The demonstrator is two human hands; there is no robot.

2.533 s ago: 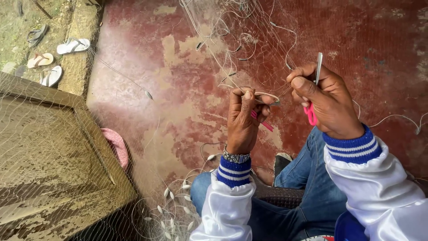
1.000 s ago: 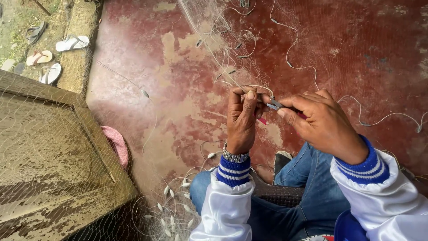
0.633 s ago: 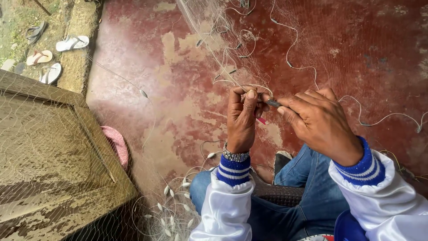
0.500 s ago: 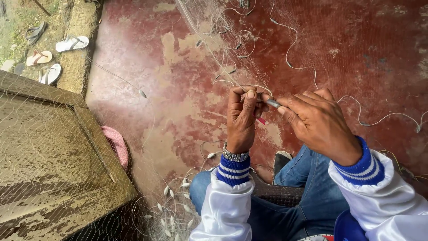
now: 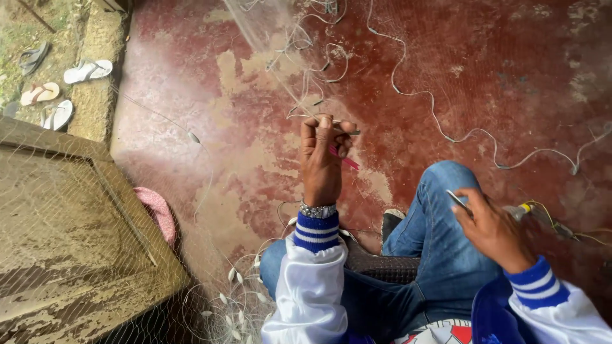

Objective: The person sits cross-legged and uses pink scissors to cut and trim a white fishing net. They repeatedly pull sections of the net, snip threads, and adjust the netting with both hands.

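Your left hand (image 5: pixel 323 162) is raised and pinched shut on the fishing net (image 5: pixel 299 95) and a pink needle (image 5: pixel 343 159), the net running away up-left, while your right hand (image 5: pixel 489 226), lower by your knee, grips a small blade (image 5: pixel 458 199).

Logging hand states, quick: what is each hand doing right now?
Left hand: closed, pinching the fishing net and a pink tool.
Right hand: closed on a small blade, near the knee.

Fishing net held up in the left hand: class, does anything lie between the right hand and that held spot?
Nothing visible does. The right hand rests by the raised knee; open floor separates it from the left hand pinching the net.
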